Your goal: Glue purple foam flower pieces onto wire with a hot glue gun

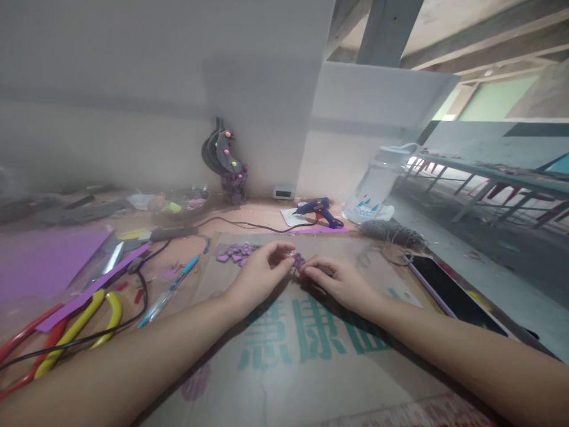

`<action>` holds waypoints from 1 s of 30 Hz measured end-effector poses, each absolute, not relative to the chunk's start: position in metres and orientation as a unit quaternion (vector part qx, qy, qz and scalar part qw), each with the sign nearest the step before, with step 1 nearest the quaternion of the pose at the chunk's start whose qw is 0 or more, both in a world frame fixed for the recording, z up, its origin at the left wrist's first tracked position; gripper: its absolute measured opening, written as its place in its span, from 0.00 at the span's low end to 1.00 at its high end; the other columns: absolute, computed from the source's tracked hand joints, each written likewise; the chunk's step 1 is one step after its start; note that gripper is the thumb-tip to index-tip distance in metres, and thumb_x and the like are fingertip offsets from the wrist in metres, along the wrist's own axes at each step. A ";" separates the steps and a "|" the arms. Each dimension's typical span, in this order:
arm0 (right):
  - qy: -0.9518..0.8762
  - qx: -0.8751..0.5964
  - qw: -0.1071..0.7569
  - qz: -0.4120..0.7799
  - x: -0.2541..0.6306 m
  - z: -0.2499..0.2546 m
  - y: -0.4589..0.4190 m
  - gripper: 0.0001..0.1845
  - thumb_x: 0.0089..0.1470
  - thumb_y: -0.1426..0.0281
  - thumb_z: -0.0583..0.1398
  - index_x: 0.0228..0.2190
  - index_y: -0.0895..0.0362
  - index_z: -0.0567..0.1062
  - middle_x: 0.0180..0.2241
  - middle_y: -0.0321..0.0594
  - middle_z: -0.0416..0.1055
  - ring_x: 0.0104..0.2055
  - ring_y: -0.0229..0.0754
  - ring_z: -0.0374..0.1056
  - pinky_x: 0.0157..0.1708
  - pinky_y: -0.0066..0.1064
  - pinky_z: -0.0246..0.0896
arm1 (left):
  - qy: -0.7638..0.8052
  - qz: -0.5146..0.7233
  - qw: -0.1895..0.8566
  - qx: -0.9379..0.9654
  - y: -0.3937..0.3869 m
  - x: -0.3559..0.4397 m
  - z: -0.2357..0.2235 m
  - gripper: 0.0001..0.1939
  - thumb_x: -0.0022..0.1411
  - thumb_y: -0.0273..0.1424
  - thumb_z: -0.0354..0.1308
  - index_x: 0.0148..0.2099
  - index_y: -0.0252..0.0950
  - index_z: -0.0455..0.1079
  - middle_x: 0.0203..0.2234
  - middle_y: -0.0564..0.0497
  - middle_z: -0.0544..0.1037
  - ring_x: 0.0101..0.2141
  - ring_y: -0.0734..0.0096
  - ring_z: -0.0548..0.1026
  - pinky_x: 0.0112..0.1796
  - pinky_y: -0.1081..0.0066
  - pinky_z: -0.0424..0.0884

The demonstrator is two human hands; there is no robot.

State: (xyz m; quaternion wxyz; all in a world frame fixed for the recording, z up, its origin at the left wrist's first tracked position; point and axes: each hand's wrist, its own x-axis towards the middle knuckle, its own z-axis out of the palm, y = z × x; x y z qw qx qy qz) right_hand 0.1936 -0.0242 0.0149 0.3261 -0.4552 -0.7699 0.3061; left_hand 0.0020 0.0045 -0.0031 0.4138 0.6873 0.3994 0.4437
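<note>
On the printed sheet (pixel 347 382), loose purple pieces (pixel 235 254) lie just beyond your left hand (pixel 258 274), which pinches a small purple cluster (pixel 298 261) at thumb and fingertips. The cluster sits between your hands. Your right hand (pixel 344 281) meets its right side, fingers bent; whether they grip, I can't tell. Well right lies a phone (pixel 453 293).

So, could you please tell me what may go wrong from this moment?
The small purple piece might slip from the left grip and get lost among the loose pieces beside it. The black cord crosses the yellow handles near the left forearm, so a sweep of that arm could snag it. The bottle stands close to the glue gun and might fall onto it if knocked.
</note>
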 end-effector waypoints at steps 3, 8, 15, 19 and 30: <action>-0.733 -0.478 0.333 0.352 0.195 0.015 -0.024 0.13 0.60 0.62 0.56 0.31 0.57 0.76 0.31 0.41 0.78 0.33 0.41 0.74 0.36 0.32 0.68 | 0.401 0.414 0.412 0.706 0.001 0.002 0.000 0.15 0.58 0.31 0.58 0.48 0.34 0.71 0.36 0.47 0.78 0.37 0.66 0.76 0.42 0.66 0.71; -0.734 -0.482 0.338 0.339 0.198 0.015 -0.022 0.10 0.57 0.63 0.58 0.31 0.57 0.73 0.30 0.38 0.76 0.34 0.40 0.72 0.36 0.32 0.67 | 0.399 0.375 0.397 0.736 -0.002 0.002 0.003 0.12 0.58 0.32 0.58 0.44 0.35 0.73 0.37 0.48 0.79 0.38 0.66 0.76 0.42 0.68 0.70; -0.759 -0.466 0.335 0.309 0.197 0.010 -0.021 0.07 0.54 0.65 0.60 0.34 0.56 0.71 0.32 0.36 0.74 0.34 0.39 0.70 0.37 0.31 0.66 | 0.402 0.358 0.403 0.740 -0.001 0.002 0.005 0.08 0.58 0.34 0.58 0.37 0.34 0.71 0.33 0.50 0.78 0.33 0.67 0.75 0.35 0.71 0.69; -0.767 -0.463 0.334 0.294 0.196 0.012 -0.022 0.08 0.57 0.66 0.57 0.34 0.56 0.74 0.33 0.38 0.76 0.36 0.40 0.72 0.37 0.32 0.66 | 0.405 0.354 0.411 0.736 0.000 0.001 0.001 0.10 0.58 0.37 0.59 0.36 0.35 0.70 0.32 0.50 0.79 0.33 0.67 0.76 0.34 0.71 0.69; -0.787 -0.475 0.321 0.228 0.196 0.010 -0.024 0.07 0.57 0.69 0.54 0.30 0.55 0.71 0.29 0.36 0.74 0.30 0.38 0.69 0.32 0.29 0.63 | 0.378 0.398 0.427 0.718 -0.002 0.001 0.006 0.13 0.64 0.39 0.54 0.40 0.34 0.72 0.37 0.47 0.79 0.40 0.65 0.76 0.42 0.68 0.70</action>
